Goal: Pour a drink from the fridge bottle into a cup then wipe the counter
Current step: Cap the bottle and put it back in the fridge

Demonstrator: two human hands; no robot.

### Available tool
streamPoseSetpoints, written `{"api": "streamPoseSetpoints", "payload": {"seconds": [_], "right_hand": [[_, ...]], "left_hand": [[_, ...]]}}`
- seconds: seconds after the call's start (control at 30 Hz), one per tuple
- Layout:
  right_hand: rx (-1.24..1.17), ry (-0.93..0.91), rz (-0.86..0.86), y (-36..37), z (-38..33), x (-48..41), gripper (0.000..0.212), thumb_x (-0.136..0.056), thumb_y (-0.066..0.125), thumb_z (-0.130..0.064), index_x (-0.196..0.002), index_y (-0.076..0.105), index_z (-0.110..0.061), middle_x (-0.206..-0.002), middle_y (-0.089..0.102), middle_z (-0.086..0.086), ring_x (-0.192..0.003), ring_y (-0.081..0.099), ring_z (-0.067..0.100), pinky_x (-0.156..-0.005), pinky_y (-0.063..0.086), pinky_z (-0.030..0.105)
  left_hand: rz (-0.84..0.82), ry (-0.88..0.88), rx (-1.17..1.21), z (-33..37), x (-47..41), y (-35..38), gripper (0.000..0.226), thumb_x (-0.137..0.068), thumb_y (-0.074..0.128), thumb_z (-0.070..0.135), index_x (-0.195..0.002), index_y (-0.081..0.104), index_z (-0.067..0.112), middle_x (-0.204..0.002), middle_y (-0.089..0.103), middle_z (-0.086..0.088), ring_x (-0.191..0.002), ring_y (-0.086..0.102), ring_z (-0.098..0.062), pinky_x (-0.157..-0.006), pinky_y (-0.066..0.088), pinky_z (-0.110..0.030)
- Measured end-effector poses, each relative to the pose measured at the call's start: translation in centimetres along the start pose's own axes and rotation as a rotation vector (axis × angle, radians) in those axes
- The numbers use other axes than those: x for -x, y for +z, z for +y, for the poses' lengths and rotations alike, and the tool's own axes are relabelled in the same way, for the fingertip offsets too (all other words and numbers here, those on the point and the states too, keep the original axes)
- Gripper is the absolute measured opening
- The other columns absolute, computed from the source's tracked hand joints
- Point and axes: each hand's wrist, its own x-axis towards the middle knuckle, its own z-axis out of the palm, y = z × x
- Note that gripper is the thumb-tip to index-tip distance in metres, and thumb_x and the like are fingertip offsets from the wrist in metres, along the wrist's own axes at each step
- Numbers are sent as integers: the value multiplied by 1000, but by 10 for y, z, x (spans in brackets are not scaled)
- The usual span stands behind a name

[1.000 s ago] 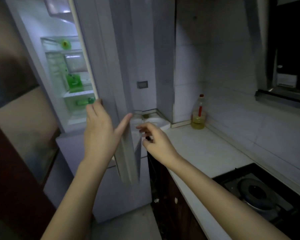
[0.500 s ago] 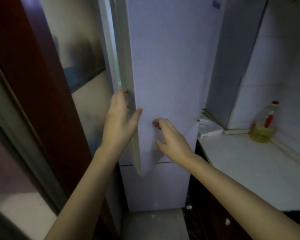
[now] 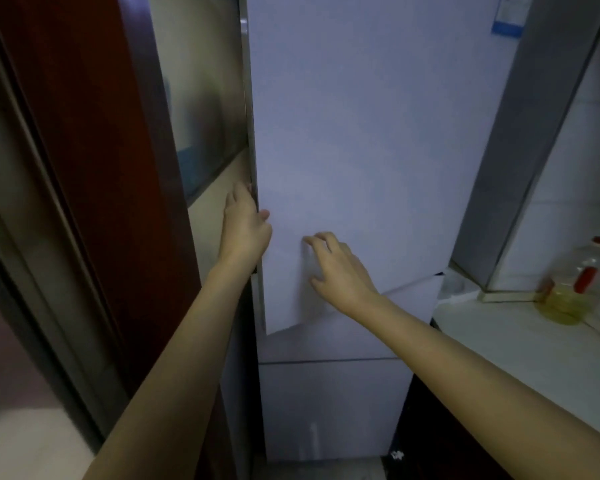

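Note:
The tall white fridge door fills the middle of the head view and lies almost flat against the fridge. My left hand grips its left edge, fingers hooked behind the edge and thumb on the front. My right hand touches the door's front with bent fingertips, just right of the left hand, and holds nothing. The white counter runs off to the right. No drink bottle or cup is in view.
A plastic bottle of yellow oil with a red cap stands at the back of the counter by the tiled wall. A white object lies at the counter's left end. A dark red door frame stands close on the left.
The fridge door has swung from open, with lit shelves showing, to nearly closed. Both hands moved with it, and the view turned left toward the fridge front.

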Motion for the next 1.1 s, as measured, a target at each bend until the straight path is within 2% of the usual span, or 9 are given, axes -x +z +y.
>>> {"api": "streamPoseSetpoints", "payload": {"seconds": [0.17, 0.27, 0.37, 0.47, 0.6, 0.73, 0.87, 1.0, 1.1], "right_hand": [[268, -35, 139, 24, -3, -36, 62, -62, 65, 5, -121, 53, -11, -115, 54, 12, -102, 54, 35, -80, 48, 42], [311, -17, 190, 34, -2, -58, 55, -60, 70, 1, -111, 59, -13, -105, 59, 8, -95, 58, 33, -73, 50, 38], [319, -41, 210, 43, 5, -78, 54, -61, 77, -9, -113, 63, -17, -106, 63, 4, -98, 61, 32, -73, 51, 36], [328, -86, 230, 48, 16, -96, 57, -60, 78, -12, -115, 63, -20, -110, 62, 3, -98, 61, 30, -77, 50, 37], [353, -105, 314, 59, 31, -125, 54, -65, 70, -5, -116, 61, -21, -129, 55, 15, -111, 55, 37, -94, 45, 45], [352, -129, 289, 79, 44, -151, 69, -60, 75, -4, -125, 58, -20, -136, 50, 22, -119, 51, 39, -101, 42, 50], [372, -193, 342, 94, 61, -173, 74, -62, 76, -4, -132, 56, -17, -138, 48, 22, -123, 48, 39, -100, 42, 54], [395, -262, 429, 104, 72, -184, 72, -67, 71, -8, -134, 46, -19, -139, 34, 18, -124, 35, 36, -100, 40, 54], [382, -256, 455, 107, 69, -185, 69, -73, 66, -7, -135, 40, -20, -139, 29, 15, -125, 33, 36, -101, 39, 54]], "left_hand": [[-3, -21, -32, -17, -36, 6, 46, -90, 57, -1, -133, 43, 10, -128, 54, -13, -116, 56, -26, -99, 50, -44], [1, -24, -29, -27, -54, 11, 41, -90, 55, -6, -127, 45, 8, -121, 55, -13, -105, 57, -22, -86, 50, -33], [12, -44, -43, -33, -73, 17, 36, -90, 53, -7, -121, 45, 9, -118, 54, -15, -97, 53, -17, -74, 39, -25], [37, -61, -62, -36, -91, 22, 37, -91, 53, -6, -124, 46, 8, -122, 54, -16, -96, 51, -16, -78, 39, -27], [59, -54, -109, -43, -115, 28, 42, -93, 56, -2, -132, 44, 6, -125, 53, -13, -100, 52, -16, -82, 43, -29], [134, -12, -221, -53, -131, 43, 69, -86, 70, 4, -143, 32, 11, -138, 40, -14, -116, 54, -25, -92, 46, -31], [107, 221, -400, -73, -133, 77, 109, -74, 80, 3, -155, 10, 21, -157, 12, -16, -139, 30, -32, -111, 34, -38], [150, 276, -419, -87, -137, 95, 115, -72, 77, -8, -156, 5, 25, -159, 11, -18, -142, 25, -32, -99, 28, -23], [175, 286, -500, -89, -139, 91, 117, -69, 84, 3, -156, 9, 23, -158, 14, -22, -143, 23, -36, -109, 29, -34]]}}
